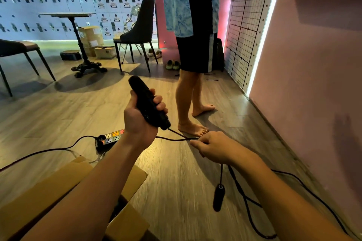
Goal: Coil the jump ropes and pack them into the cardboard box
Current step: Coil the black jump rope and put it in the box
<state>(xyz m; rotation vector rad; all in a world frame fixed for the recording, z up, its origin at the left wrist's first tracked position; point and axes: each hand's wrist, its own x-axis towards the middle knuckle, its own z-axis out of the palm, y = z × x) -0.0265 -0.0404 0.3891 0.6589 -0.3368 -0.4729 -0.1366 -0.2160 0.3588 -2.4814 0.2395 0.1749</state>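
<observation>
Above the box, I have the left hand fisted on a handle, right hand pinching rope. Coiling barely begun; next, loop slack toward handle.

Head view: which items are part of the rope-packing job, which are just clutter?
Job:
- jump rope handle in left hand
- rope cord pinched by right hand
- second handle dangling
- open cardboard box

Clutter:
- power strip
- chair
- round table
- sandals
- stacked boxes
</observation>
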